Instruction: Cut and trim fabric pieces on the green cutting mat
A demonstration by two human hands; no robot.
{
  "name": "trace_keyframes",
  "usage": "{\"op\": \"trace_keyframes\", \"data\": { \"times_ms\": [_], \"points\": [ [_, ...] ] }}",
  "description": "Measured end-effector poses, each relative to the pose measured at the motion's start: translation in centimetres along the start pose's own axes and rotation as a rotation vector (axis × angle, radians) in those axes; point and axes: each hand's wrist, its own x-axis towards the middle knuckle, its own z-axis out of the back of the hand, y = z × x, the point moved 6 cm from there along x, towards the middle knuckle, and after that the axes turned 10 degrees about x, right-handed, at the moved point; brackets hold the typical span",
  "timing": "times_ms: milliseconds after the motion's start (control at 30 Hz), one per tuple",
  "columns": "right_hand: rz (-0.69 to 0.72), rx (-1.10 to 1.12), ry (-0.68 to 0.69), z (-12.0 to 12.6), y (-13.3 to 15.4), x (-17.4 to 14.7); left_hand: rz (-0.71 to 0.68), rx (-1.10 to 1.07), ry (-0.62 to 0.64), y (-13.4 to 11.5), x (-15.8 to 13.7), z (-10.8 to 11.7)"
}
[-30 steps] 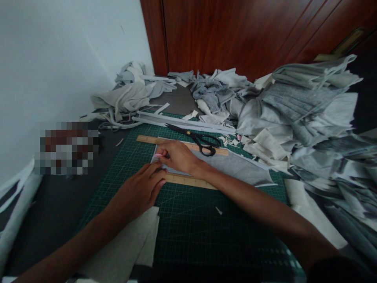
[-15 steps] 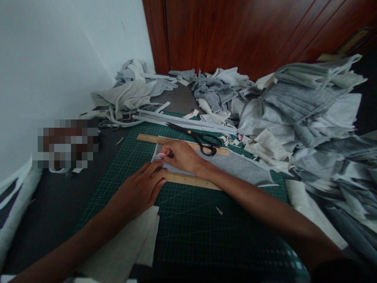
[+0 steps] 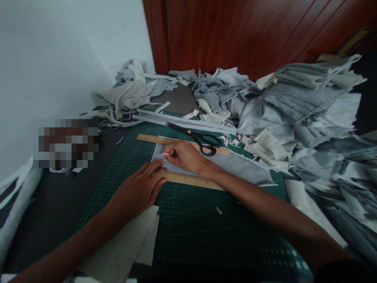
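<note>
A piece of grey fabric (image 3: 235,165) lies on the green cutting mat (image 3: 188,224). My right hand (image 3: 187,156) pinches a small pink piece of tailor's chalk (image 3: 165,154) against the fabric's left part. Close by, my left hand (image 3: 144,184) lies with fingers stretched out over the left end of the near wooden ruler (image 3: 191,181) and the fabric's edge. A second wooden ruler (image 3: 147,137) runs along the fabric's far edge, partly behind my right hand. Black scissors (image 3: 190,132) rest beyond that hand, their handles across the far ruler.
Heaps of grey and white cloth (image 3: 306,98) stand at the right and back, by a wooden door (image 3: 235,35). Fabric strips (image 3: 188,122) lie along the mat's far edge. A pale folded cloth (image 3: 126,243) sits near my left forearm. A blurred patch covers something at left.
My right hand has moved slightly to the right over the fabric with the chalk. My left hand stays in place on the ruler.
</note>
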Motion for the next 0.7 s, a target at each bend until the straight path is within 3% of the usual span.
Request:
{"op": "trace_keyframes", "data": {
  "times_ms": [700],
  "points": [
    [-0.028,-0.039,-0.030,1.1,0.0,-1.0,0.008,0.004,-0.003,0.1,-0.2,-0.2]
  ]
}}
